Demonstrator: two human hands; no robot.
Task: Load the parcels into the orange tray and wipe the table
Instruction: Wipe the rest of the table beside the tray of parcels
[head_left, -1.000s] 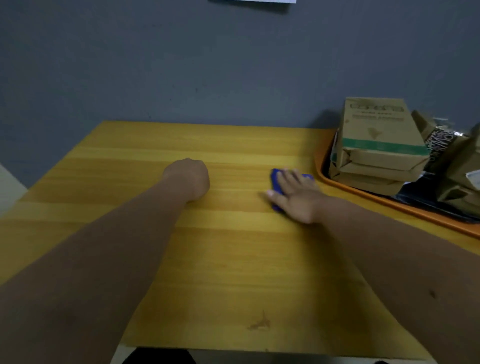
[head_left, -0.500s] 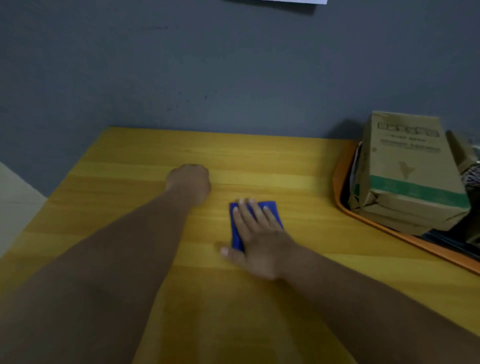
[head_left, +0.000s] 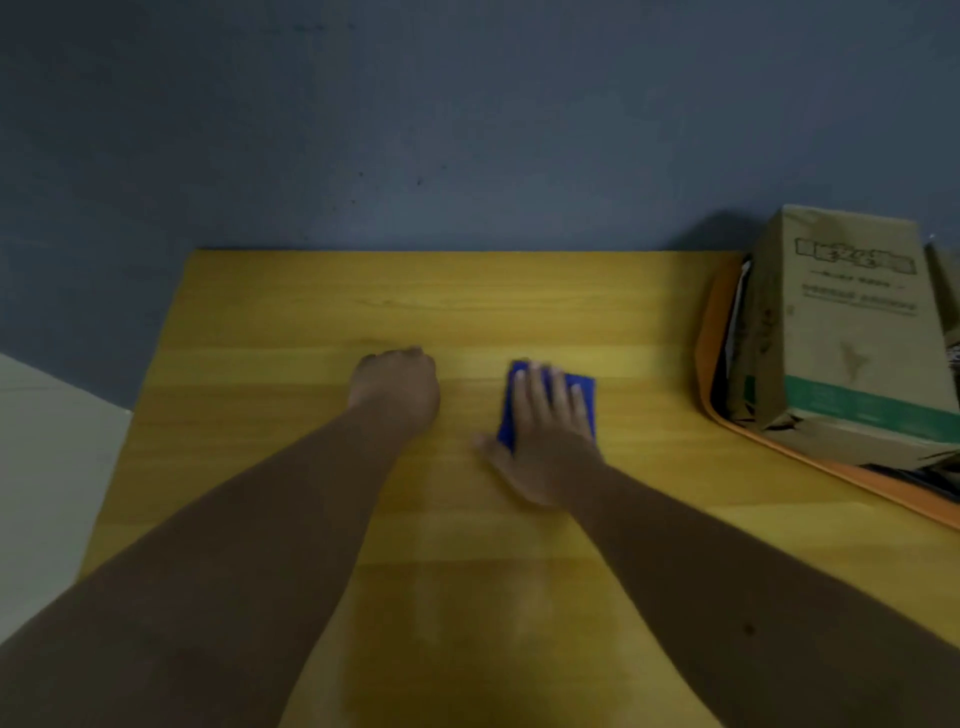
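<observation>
Desk: yellow wood desk (head_left: 311, 312) sitting against a grey wall (head_left: 467, 130).
Right hand (head_left: 545, 441): pressing flat, fingers straight, on the blue cloth (head_left: 584, 395).
Left hand (head_left: 397, 392): resting fisted, holding nothing, just left of it.
Parcels (head_left: 852, 332): sitting in the orange tray (head_left: 709, 332), well right of the right hand.

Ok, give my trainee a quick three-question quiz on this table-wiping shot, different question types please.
1. True or false: the right hand presses the blue cloth flat against the table.
2. The left hand is: A) a fist resting on the table, B) holding a parcel, C) out of view.
3. Fill in: the brown paper parcel sits in the ___ tray.

Key: 1 true; 2 A; 3 orange.
</observation>
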